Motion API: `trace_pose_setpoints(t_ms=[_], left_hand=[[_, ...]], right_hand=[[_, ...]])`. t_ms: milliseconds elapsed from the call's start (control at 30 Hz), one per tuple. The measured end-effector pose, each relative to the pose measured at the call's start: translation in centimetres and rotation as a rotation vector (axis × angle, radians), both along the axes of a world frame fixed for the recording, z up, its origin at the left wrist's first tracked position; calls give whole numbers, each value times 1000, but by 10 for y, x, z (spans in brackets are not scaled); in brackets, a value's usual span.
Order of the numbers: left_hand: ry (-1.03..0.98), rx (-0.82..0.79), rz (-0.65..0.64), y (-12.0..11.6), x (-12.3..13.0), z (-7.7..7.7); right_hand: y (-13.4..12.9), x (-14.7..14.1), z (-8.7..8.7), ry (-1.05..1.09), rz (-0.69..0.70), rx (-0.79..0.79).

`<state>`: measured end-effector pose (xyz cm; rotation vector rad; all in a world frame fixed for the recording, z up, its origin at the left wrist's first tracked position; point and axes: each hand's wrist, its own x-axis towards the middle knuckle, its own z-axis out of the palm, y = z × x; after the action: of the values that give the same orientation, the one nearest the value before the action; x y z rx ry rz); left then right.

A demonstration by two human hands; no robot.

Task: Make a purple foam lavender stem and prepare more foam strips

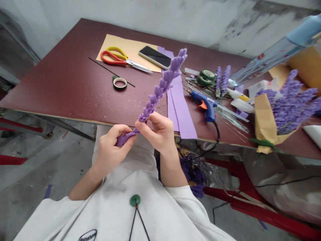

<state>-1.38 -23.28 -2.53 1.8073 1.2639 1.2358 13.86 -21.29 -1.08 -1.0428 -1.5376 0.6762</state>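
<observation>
A purple paper lavender stem (160, 86) slants up and to the right from my hands, its layered petals widening toward the tip. My right hand (160, 132) pinches its lower end between thumb and fingers. Just left of it, my left hand (112, 147) is closed on a purple paper strip (122, 139) that runs to the base of the flower. Both hands are in front of the table's near edge, close together. Fingers hide where the strip meets the stem.
On the brown table (75, 77) lie scissors (125, 62), a phone (154, 57), green tape (119, 83), a dark wire (105, 69) and purple paper sheets (182, 107). To the right are a blue glue gun (205, 103), thin wires, a lavender bouquet (291, 100) and a clear bottle (271, 57).
</observation>
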Motion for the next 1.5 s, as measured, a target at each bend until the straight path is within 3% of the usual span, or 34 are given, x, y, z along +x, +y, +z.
trace_pose_setpoints(t_ms=[200, 333, 433, 533, 667, 867, 1000, 1100, 1167, 1300, 1367, 1433, 1500], left_hand=[[189, 189, -23, 6, -4, 0], [293, 468, -58, 11, -4, -4], [320, 540, -70, 11, -4, -3], [236, 411, -80, 11, -6, 0], [41, 165, -106, 18, -11, 2], [-417, -366, -223, 30, -11, -8], [-545, -463, -255, 30, -8, -15], [-503, -409, -257, 27, -8, -16], [-367, -276, -212, 24, -9, -13], [53, 279, -54, 12, -11, -6], [162, 469, -28, 7, -11, -4], [148, 478, -4, 6, -11, -3], [25, 310, 14, 8, -11, -5]], right_hand=[[5, -8, -4, -54, -110, 109], [6, -10, -4, -114, -98, 152], [6, -8, -4, -136, -77, 164], [6, -4, -7, -114, 2, 122], [5, 2, -15, 74, 116, -44], [3, -3, -16, 369, 212, -243], [3, -7, -13, 435, 205, -284], [2, -7, -13, 419, 188, -277], [1, -7, -14, 363, 156, -265], [-2, -7, -10, 172, 50, -173], [-5, -7, -6, 91, 49, -119], [-6, -8, -4, 53, 66, -100], [-7, -8, -4, 78, 87, -118]])
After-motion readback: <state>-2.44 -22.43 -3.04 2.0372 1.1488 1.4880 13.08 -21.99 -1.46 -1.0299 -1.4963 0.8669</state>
